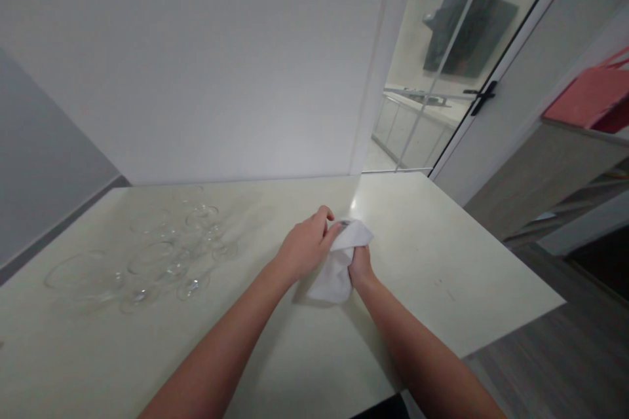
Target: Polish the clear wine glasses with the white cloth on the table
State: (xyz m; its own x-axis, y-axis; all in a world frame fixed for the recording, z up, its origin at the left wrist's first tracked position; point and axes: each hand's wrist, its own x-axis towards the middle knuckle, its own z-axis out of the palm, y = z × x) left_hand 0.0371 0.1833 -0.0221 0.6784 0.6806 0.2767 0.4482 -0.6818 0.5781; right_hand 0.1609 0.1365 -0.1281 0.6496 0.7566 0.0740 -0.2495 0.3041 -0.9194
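Note:
A white cloth (332,280) is bunched between my two hands above the table, with its lower part hanging loose. From its upper fold peeks a small shiny, greyish edge (344,223), perhaps the rim of a glass; the rest is wrapped from sight. My left hand (305,243) is closed at the cloth's upper left side, thumb and fingers curled by that edge. On the other side my right hand (361,266) is wrapped round the cloth from below, its fingers mostly covered.
Several clear stemmed glasses (175,268) stand close together on the left of the pale table (432,288). A white wall (236,65) rises behind it. Beyond the right corner are a glass door with a black handle (484,98) and a red bag (590,98) on a shelf.

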